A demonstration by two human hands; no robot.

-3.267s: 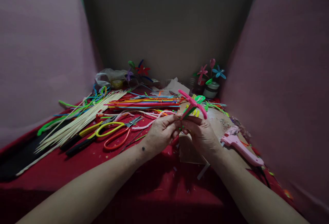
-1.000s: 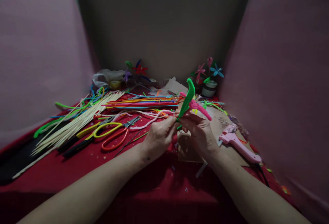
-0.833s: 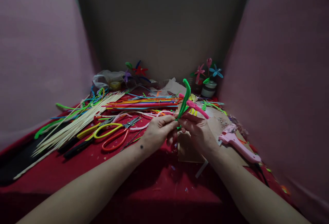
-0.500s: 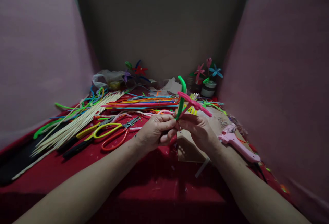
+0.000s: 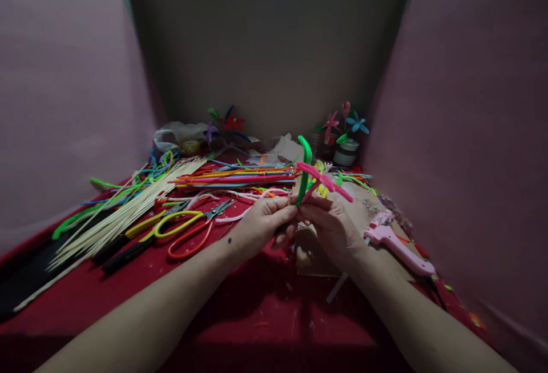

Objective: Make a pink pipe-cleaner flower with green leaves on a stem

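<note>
My left hand (image 5: 269, 221) is closed, its thumb and fingers pinching the base of a green pipe-cleaner leaf (image 5: 305, 163) that stands upright with a curled tip. My right hand (image 5: 334, 227) pinches the stem of a pink pipe-cleaner flower (image 5: 327, 181), which leans to the right with its petals spread. Both sets of fingertips meet where leaf and stem come together; the join itself is hidden behind them. The hands are held above the red cloth (image 5: 252, 310) and the near part of a cardboard piece (image 5: 312, 259).
Scissors (image 5: 188, 233), pliers (image 5: 128, 247) and a bundle of wooden sticks (image 5: 132, 207) lie to the left. Coloured pipe cleaners (image 5: 240, 176) stretch across the back. A pink glue gun (image 5: 398, 244) rests at right. Finished flowers (image 5: 357, 123) stand in a jar (image 5: 346, 153) behind.
The leaf and flower have dropped slightly in view. My fingertips have shifted a little around the join, with the left thumb now straighter. Both hands keep their pinch.
</note>
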